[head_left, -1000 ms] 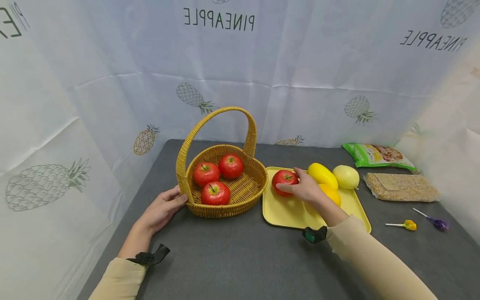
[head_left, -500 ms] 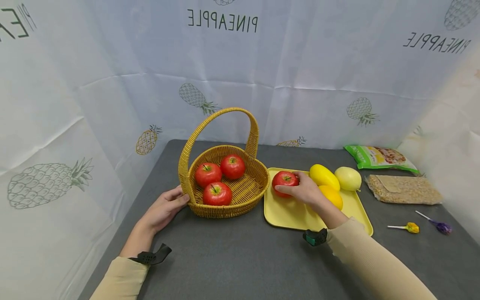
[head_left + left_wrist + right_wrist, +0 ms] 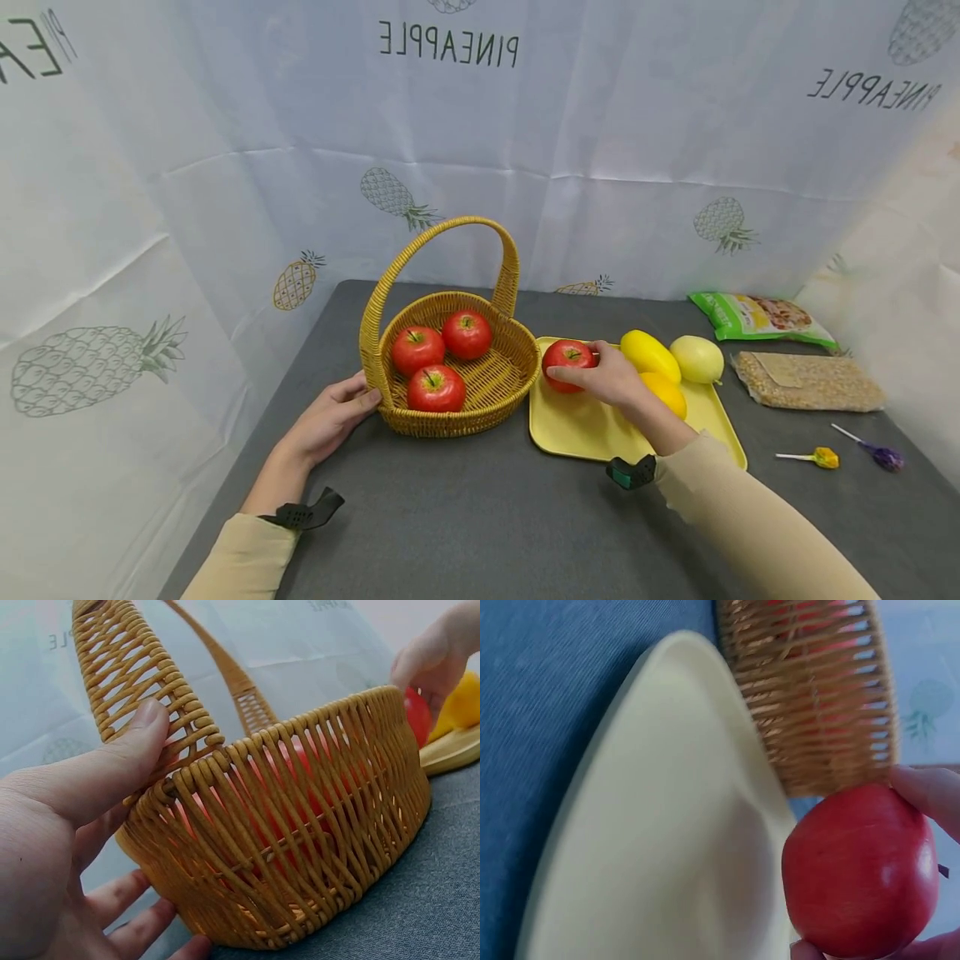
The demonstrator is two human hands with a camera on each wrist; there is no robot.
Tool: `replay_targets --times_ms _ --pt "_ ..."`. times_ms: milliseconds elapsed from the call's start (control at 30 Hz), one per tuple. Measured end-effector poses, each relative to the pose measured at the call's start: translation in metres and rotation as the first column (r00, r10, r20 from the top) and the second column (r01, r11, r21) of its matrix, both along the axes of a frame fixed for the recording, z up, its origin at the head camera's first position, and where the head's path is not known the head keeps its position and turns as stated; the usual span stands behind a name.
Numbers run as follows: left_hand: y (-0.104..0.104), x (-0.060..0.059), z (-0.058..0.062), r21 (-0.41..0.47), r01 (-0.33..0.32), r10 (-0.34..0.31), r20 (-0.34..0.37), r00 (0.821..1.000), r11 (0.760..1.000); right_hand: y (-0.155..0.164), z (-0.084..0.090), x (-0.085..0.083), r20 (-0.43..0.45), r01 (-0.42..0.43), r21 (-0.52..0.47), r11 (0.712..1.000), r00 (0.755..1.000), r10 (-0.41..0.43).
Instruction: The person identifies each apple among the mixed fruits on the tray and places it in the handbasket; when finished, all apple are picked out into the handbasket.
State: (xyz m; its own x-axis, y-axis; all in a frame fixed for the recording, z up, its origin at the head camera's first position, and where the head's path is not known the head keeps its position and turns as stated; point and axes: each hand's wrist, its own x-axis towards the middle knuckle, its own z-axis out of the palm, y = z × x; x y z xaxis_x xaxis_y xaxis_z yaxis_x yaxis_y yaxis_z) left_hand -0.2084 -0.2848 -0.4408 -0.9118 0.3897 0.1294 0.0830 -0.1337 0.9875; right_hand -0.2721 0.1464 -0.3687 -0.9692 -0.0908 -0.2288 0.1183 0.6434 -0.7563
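My left hand (image 3: 333, 419) holds the yellow wicker basket (image 3: 300, 825) at its left side. The thumb lies on the foot of the handle, and the other fingers touch the outer wall lower down. Three red apples, among them the front apple (image 3: 437, 389), sit inside the basket. With my right hand (image 3: 611, 379) I grip another red apple (image 3: 859, 874) between thumb and fingers, over the left part of the yellow tray (image 3: 570, 437). In the right wrist view it appears slightly raised from the tray, beside the basket's rim.
Behind my right hand, the tray bears a yellow oblong fruit (image 3: 651, 354), an orange-yellow fruit (image 3: 666, 393) and a pale green round fruit (image 3: 697, 358). Further right lie a green packet (image 3: 765, 319), a clear grain bag (image 3: 806, 381), and yellow (image 3: 825, 457) and purple (image 3: 887, 457) lollipops.
The view has shifted slightly. My right hand, still gripping the apple, has moved very slightly up and toward the basket. My left hand has stayed at the basket.
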Motion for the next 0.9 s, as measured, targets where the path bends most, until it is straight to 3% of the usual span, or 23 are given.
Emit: replay_targets --times_ms 267,600,900 --pt "0.000 -0.001 0.000 -0.005 0.005 -0.005 0.003 1.000 1.000 -0.004 0.018 0.001 -0.001 0.036 -0.033 0.999 0.999 -0.036" --pt "-0.001 -0.001 -0.001 -0.018 0.003 -0.003 0.009 1.000 1.000 -0.010 0.036 -0.002 -0.021 0.019 -0.049 0.999 1.000 -0.020" --pt "-0.001 -0.001 -0.001 -0.022 -0.002 0.003 0.015 1.000 1.000 -0.022 0.043 0.004 -0.033 -0.075 -0.135 0.988 0.997 0.071"
